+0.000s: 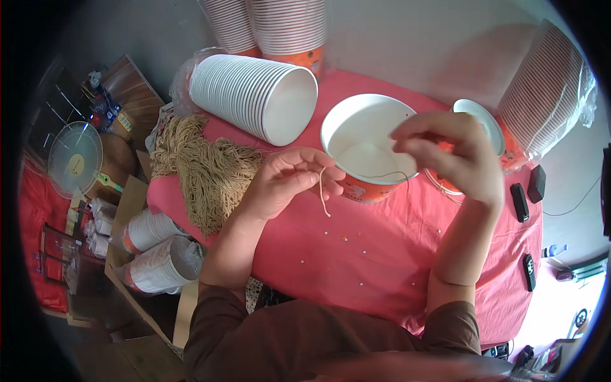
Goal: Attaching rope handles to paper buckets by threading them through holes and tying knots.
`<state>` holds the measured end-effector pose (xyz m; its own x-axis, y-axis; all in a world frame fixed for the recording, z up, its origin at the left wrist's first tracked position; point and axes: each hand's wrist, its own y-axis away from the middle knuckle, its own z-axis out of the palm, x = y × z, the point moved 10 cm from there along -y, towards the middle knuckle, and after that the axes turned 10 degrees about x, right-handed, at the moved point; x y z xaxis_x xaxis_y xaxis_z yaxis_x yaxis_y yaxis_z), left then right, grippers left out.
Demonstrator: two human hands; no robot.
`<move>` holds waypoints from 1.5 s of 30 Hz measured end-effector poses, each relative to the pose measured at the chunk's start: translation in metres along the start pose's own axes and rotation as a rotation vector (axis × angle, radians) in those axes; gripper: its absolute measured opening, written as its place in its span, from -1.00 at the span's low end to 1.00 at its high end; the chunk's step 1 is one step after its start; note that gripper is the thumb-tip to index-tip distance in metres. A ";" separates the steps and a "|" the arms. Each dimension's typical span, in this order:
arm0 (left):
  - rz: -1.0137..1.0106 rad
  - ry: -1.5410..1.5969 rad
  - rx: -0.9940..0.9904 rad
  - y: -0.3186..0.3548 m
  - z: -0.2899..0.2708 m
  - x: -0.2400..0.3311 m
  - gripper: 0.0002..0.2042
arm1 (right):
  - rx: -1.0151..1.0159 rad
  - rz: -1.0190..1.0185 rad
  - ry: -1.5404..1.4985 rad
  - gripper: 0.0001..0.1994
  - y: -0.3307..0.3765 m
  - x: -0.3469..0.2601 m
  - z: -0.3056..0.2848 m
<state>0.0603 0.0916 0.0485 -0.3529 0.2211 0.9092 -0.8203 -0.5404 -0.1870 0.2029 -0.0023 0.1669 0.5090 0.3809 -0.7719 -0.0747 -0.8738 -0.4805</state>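
My left hand [283,181] is closed in a pinch on a light beige string [323,196], whose short end hangs below the fingers. My right hand [455,149], slightly blurred, is raised over the right rim of a large white paper bucket [340,121] with an orange outside. Its thumb and fingers are drawn together; what they hold, if anything, is too small to make out. A thin dark thread [388,174] curves across the bucket's near rim between the hands. Behind my right wrist, an orange container [443,183] is partly hidden. Tiny beads [345,239] are scattered on the red tablecloth [382,267].
A bundle of beige strings [207,165] lies by my left forearm. Stacked paper buckets [248,95] lie on their side behind it; a wrapped stack [544,95] leans at right. Dark blocks [520,202] and a remote control [529,272] line the right edge. An open cardboard box [130,197] stands left.
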 end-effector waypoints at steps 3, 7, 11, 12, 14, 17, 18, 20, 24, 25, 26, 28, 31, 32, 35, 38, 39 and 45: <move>0.136 -0.098 0.090 -0.001 -0.003 0.007 -0.83 | -0.101 0.039 0.353 -0.81 -0.001 0.030 0.025; 0.335 -0.320 0.221 0.003 -0.011 0.016 -0.89 | -0.297 0.109 0.528 -0.80 0.001 0.057 0.046; 0.541 -0.409 0.278 0.007 -0.020 0.029 -0.91 | -0.451 0.160 0.441 -0.87 0.006 0.056 0.055; 0.580 -0.418 0.333 0.008 -0.021 0.033 -0.93 | -0.450 0.161 0.441 -0.87 0.006 0.058 0.055; 0.486 -0.306 0.336 0.004 -0.024 0.032 -0.93 | -0.425 0.133 0.254 -0.91 0.005 0.053 0.057; 0.272 -0.058 0.275 0.001 -0.030 0.023 -0.88 | -0.418 0.145 0.253 -0.93 0.004 0.051 0.058; 0.242 0.053 0.215 0.000 -0.031 0.023 -0.89 | -0.415 0.145 0.252 -0.93 0.004 0.051 0.057; 0.278 0.087 0.234 0.003 -0.033 0.033 -0.89 | -0.411 0.138 0.263 -0.93 0.004 0.050 0.057; 0.384 0.107 0.269 0.013 -0.045 0.053 -0.88 | -0.407 0.154 0.263 -0.93 0.004 0.053 0.058; 0.420 0.102 0.281 0.015 -0.048 0.060 -0.88 | -0.406 0.152 0.269 -0.93 0.004 0.052 0.059; 0.458 0.125 0.282 0.019 -0.053 0.066 -0.87 | -0.405 0.150 0.274 -0.93 0.004 0.052 0.059; 0.517 0.183 0.328 0.024 -0.057 0.074 -0.87 | -0.396 0.155 0.262 -0.93 0.004 0.051 0.058; 0.495 -0.020 0.335 0.020 -0.055 0.068 -0.88 | -0.373 0.135 0.261 -0.93 0.003 0.047 0.058; 0.455 -0.055 0.385 0.019 -0.051 0.061 -0.90 | -0.357 0.113 0.270 -0.93 0.002 0.044 0.058; 0.344 -0.277 0.377 0.011 -0.035 0.039 -0.90 | -0.265 0.098 0.282 -0.93 0.000 0.039 0.053; 0.359 -0.538 0.359 0.007 -0.019 0.030 -0.86 | -0.199 0.072 0.203 -0.91 -0.004 0.032 0.048; 0.375 -0.618 0.353 0.005 -0.012 0.031 -0.85 | -0.199 0.072 0.202 -0.91 -0.004 0.034 0.048; 0.512 -0.638 0.353 0.010 0.001 0.038 -0.86 | -0.220 0.017 0.160 -0.88 -0.004 0.027 0.051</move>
<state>0.0390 0.0938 0.0811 -0.2341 -0.5531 0.7996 -0.4071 -0.6911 -0.5972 0.1734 0.0270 0.1271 0.6393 0.3283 -0.6954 0.0948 -0.9310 -0.3524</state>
